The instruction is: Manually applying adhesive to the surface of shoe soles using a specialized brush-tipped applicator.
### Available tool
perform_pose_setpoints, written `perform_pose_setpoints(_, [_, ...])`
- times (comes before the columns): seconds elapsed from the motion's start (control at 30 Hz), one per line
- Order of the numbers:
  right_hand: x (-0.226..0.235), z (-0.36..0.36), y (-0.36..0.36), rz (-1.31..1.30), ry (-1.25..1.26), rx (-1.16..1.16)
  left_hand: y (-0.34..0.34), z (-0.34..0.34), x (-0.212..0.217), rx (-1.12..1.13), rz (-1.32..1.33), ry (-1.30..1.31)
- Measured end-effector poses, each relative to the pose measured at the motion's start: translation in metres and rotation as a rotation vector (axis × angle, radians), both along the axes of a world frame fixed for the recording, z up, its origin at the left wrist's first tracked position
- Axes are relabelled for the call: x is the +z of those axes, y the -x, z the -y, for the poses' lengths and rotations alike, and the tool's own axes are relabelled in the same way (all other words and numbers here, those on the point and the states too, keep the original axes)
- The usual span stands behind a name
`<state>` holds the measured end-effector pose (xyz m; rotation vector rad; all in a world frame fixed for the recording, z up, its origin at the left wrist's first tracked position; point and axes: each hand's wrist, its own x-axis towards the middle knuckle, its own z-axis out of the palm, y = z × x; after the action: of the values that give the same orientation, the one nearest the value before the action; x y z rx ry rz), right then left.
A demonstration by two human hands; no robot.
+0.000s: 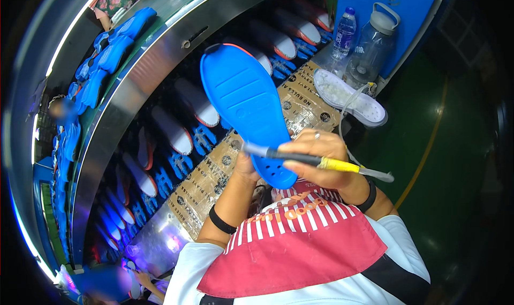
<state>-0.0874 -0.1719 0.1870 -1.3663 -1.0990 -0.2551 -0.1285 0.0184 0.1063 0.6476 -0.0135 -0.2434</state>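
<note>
My left hand (246, 167): grips blue sole (243, 96) low down, likely steadying it.
My right hand (326, 146): grips brush (305, 159), likely for control.
White sole (348, 99): cardboard's (300, 99) right edge.

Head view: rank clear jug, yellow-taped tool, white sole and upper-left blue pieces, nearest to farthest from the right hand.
1. Yellow-taped tool: in the right hand.
2. White sole: up and right.
3. Clear jug: beyond the sole.
4. Blue pieces: far upper left.

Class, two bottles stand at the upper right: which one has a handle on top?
The larger clear bottle, right of the smaller one: a looped handle rises from its grey lid, whereas the smaller has only a plain cap.
</note>
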Motion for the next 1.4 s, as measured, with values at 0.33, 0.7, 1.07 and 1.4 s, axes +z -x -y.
perform_pose_setpoints(0.33, [-0.019,-0.009,0.017,-0.069,0.056,0.131,-0.004,-0.004,0.006,0.158,0.23,0.06])
perform_pose_setpoints(0.7, [-0.024,-0.006,0.019,-0.2,0.124,0.266,-0.002,-0.022,0.01,0.204,0.368,0.193])
perform_pose_setpoints(1.07, [-0.027,-0.009,0.0,-0.065,0.268,0.44,-0.011,-0.078,0.031,-0.031,0.115,-0.315])
perform_pose_setpoints(1.4, [-0.03,-0.02,0.001,0.031,0.294,0.378,-0.02,-0.068,0.071,-0.422,-0.172,-0.776])
